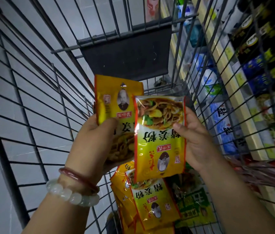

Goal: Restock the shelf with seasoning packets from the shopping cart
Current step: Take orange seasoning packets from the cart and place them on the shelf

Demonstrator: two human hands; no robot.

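Both my hands are inside the wire shopping cart (37,105). My left hand (93,142) grips a yellow seasoning packet (114,100) that stands upright. My right hand (195,137) pinches a second yellow seasoning packet (160,137) by its right edge, turned upside down and overlapping the first. Below them a pile of the same yellow packets (148,205) lies in the cart, next to a green packet (192,205). The shelf (231,85) runs along the right, seen through the cart's bars.
The cart's dark fold-down flap (128,53) is at the far end. The shelf holds blue-and-white bags (210,83) and dark bottles (258,36). A reddish packet (259,174) lies at the right inside the cart. Grey floor tiles show through the left side.
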